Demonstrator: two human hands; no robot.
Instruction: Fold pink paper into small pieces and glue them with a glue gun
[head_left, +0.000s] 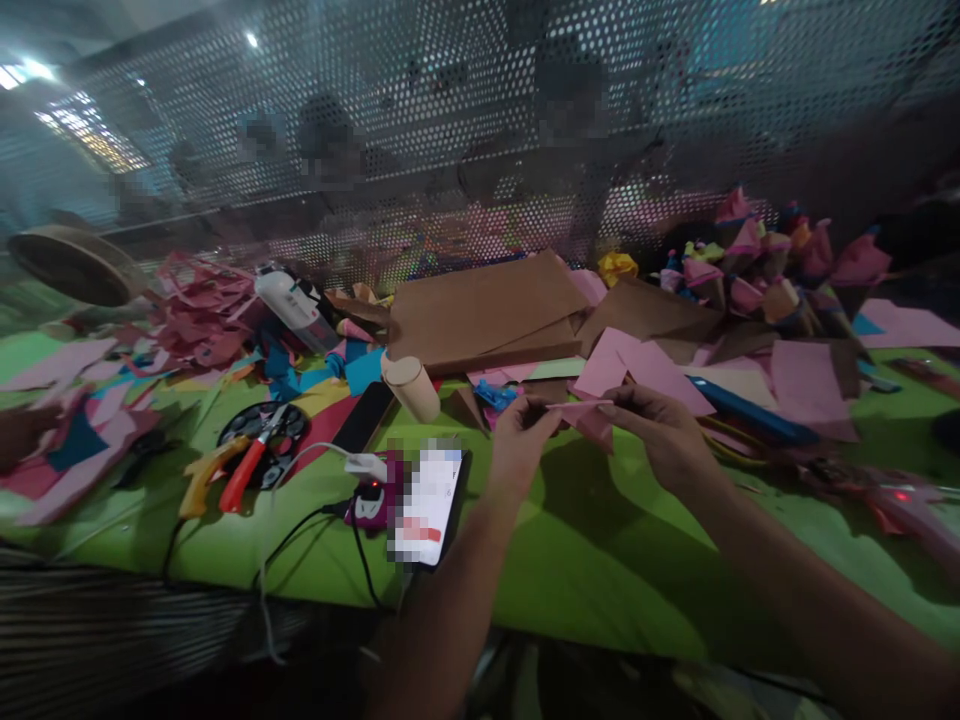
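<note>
Both my hands are raised a little above the green table cover (600,540) and pinch one small folded piece of pink paper (589,418) between them. My left hand (525,440) grips its left end with closed fingers. My right hand (664,432) holds the right end, fingers curled around the fold. Loose pink sheets (637,365) lie just behind the hands.
A phone (427,505) lies to the left with cables and a small purple device (369,500). Red-handled pliers (251,455), a cardboard tube (414,388), brown cardboard sheets (487,310), paper scraps (202,315) and paper cones (757,265) crowd the table. A perforated screen (480,130) stands behind, people beyond it.
</note>
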